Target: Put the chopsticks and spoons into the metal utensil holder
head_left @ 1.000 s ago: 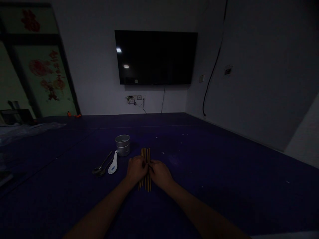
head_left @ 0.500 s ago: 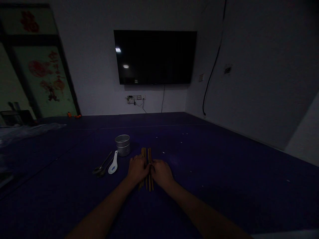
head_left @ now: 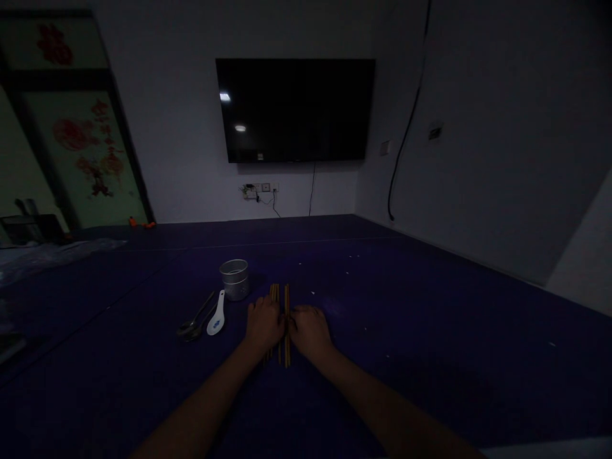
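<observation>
Several wooden chopsticks (head_left: pixel 287 294) lie lengthwise on the dark blue surface in front of me. My left hand (head_left: pixel 264 324) is closed over the left group of them. From the other side my right hand (head_left: pixel 310 328) curls its fingers in, thumb and fingertips at the right pair. The hands almost meet above the sticks and hide their middles. To the left are a white spoon with a blue mark (head_left: pixel 217 319) and two metal spoons (head_left: pixel 194 325). A silver metal cup (head_left: pixel 235 280) stands upright behind the white spoon.
Small white bits are scattered over the blue surface (head_left: pixel 406 306). Crumpled clear plastic (head_left: pixel 57 255) and a dark holder (head_left: pixel 36 228) sit at far left, with small orange items (head_left: pixel 141 223) by the door. A television (head_left: pixel 296 111) hangs on the wall.
The right-hand chopsticks have drawn closer together, shifting slightly left. My hands stay nearly in place, and the cup and spoons rest as before.
</observation>
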`<state>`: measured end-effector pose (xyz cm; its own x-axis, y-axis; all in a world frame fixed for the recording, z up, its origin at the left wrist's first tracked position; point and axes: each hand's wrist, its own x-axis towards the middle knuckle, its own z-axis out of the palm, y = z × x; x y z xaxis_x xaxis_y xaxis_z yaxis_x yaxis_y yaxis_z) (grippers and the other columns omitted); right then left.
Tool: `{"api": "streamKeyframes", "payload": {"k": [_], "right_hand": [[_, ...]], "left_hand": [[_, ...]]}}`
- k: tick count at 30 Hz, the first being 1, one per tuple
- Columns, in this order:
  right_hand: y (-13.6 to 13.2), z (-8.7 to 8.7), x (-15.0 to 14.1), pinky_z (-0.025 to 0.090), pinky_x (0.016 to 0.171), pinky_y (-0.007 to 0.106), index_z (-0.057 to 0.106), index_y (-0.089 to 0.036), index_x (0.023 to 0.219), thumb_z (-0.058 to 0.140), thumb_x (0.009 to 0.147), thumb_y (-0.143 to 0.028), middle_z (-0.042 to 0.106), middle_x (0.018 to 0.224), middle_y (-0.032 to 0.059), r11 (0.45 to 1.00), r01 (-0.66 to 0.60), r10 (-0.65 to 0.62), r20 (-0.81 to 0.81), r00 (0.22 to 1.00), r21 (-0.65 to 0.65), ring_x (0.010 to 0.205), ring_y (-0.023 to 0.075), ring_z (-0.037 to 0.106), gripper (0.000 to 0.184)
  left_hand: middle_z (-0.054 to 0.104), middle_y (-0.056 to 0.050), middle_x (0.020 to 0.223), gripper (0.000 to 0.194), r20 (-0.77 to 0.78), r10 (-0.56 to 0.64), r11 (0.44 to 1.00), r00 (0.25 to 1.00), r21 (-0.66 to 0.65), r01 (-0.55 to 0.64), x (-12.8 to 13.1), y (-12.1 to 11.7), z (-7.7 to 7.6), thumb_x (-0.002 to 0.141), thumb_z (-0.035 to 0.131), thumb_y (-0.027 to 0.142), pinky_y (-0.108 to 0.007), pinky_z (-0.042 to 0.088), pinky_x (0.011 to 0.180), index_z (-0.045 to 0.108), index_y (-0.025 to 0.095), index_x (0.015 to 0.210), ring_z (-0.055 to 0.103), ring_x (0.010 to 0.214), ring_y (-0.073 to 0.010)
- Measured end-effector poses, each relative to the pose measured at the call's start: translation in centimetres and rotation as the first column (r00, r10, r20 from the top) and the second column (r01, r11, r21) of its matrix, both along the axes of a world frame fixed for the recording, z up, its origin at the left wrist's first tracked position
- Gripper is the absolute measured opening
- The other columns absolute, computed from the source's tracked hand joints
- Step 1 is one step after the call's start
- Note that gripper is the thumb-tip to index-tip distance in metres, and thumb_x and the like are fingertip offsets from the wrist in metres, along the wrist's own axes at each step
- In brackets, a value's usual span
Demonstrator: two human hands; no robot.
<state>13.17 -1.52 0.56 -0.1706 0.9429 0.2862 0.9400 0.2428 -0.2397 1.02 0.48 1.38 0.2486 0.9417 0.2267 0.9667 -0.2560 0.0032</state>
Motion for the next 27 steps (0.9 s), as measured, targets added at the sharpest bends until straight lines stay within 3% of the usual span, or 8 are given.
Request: {"api": "streamKeyframes", "payload": {"k": [16, 20, 24, 27], "right_hand": [[0.0, 0.0, -0.1, 0.035, 0.086, 0.034, 0.068, -0.018, 0.095, 0.041, 0.086, -0.022, 0.067, 0.1, 0.0105, 1.0, 0.003, -0.003, 0.007, 1.0, -0.019, 0.099, 0.0228, 0.058, 0.029], [-0.1, 0.2, 0.0, 0.035, 0.086, 0.033, 0.069, -0.017, 0.094, 0.041, 0.087, -0.022, 0.068, 0.098, 0.0099, 1.0, -0.002, 0.002, -0.001, 1.0, -0.028, 0.097, 0.0221, 0.058, 0.029], [-0.2, 0.2, 0.1, 0.036, 0.085, 0.032, 0.068, -0.018, 0.095, 0.04, 0.088, -0.024, 0.068, 0.098, 0.0091, 1.0, -0.014, 0.014, 0.001, 1.0, -0.019, 0.096, 0.0214, 0.059, 0.03], [-0.1, 0.1, 0.2, 0.036, 0.084, 0.032, 0.068, -0.019, 0.095, 0.039, 0.089, -0.025, 0.068, 0.097, 0.0088, 0.999, -0.036, 0.036, 0.003, 0.999, -0.018, 0.096, 0.0211, 0.059, 0.031]], "left_hand": [[0.059, -0.015, 0.109, 0.035, -0.019, -0.016, 1.0, 1.0, 0.0, 0.016, 0.4, 0.5, 0.0, 0.088, 0.034, 0.03, -0.042, 0.038, 0.087, 0.065, 0.014, 0.096, 0.05, 0.107, -0.028], [0.06, -0.013, 0.108, 0.033, 0.014, -0.027, 0.999, 1.0, 0.036, 0.027, 0.1, 0.5, 0.6, 0.088, 0.035, 0.028, -0.04, 0.039, 0.087, 0.064, 0.014, 0.097, 0.05, 0.107, -0.0258], [0.06, -0.012, 0.104, 0.035, 0.03, 0.039, 0.992, 0.999, 0.122, -0.042, -1.5, 0.6, 1.7, 0.089, 0.032, 0.028, -0.039, 0.039, 0.087, 0.064, 0.015, 0.095, 0.052, 0.105, -0.0247], [0.06, -0.014, 0.101, 0.036, -0.013, 0.113, 0.988, 0.994, 0.107, -0.111, -2.8, 0.8, 1.8, 0.089, 0.034, 0.03, -0.041, 0.04, 0.087, 0.065, 0.013, 0.093, 0.053, 0.104, -0.0269]]}}
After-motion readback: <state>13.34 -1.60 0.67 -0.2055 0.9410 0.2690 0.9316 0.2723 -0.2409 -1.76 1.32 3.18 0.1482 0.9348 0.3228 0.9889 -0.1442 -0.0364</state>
